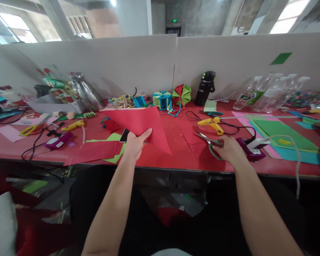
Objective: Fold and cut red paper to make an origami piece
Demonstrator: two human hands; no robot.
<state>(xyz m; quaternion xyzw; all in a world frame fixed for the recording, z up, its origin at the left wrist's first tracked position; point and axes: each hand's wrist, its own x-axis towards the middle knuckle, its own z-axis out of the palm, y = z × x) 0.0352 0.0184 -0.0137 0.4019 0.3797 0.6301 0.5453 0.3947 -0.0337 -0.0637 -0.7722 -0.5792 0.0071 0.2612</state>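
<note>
My left hand (137, 143) is closed on a sheet of red paper (146, 122), thumb on top, and holds it tilted above the red tabletop (173, 156). Below that hand lie a phone (124, 135), partly hidden, and pieces of red paper (96, 153) and light green paper (116, 156). To the right, my right hand (229, 151) grips scissors (214, 143) with green handles, their blades pointing left and lying low over the table. Just behind the scissors is a yellow glue gun (210, 123).
Folded paper lanterns (162, 100), a black bottle (204, 89) and a steel jug (86, 92) stand along the partition. Coloured sheets (285, 133), a purple power strip (253, 153) and plastic bottles (272, 94) are on the right. Another glue gun (73, 125) lies left, with cords nearby.
</note>
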